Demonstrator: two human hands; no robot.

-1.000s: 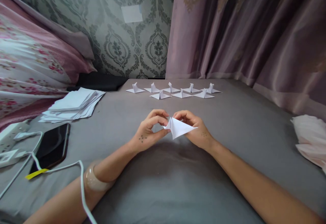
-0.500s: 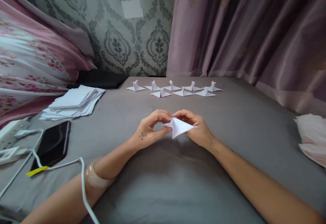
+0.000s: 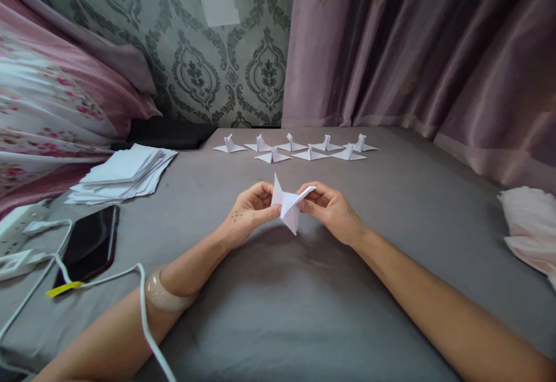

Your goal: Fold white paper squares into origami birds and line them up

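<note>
Both my hands hold one folded white paper piece point(image 3: 287, 205) just above the grey bed sheet point(image 3: 278, 301). My left hand point(image 3: 249, 211) pinches its left flap, which stands upright. My right hand point(image 3: 332, 211) pinches its right flap, which points right. The paper's lower tip points down toward the sheet. Two rows of several finished folded paper figures point(image 3: 295, 147) stand farther back on the sheet. A cream bangle point(image 3: 163, 295) sits on my left wrist.
A loose stack of white paper sheets point(image 3: 124, 173) lies at the left. A black phone point(image 3: 89, 246) with a white cable point(image 3: 143, 312) and a white power strip point(image 3: 17, 237) lie nearer left. Pink floral pillows, patterned wallpaper and a mauve curtain surround the bed. Pale cloth point(image 3: 530, 228) lies right.
The paper piece has been opened and turned: it was a flat triangle pointing right, and now two flaps spread apart with the tip pointing down. Both hands rose slightly.
</note>
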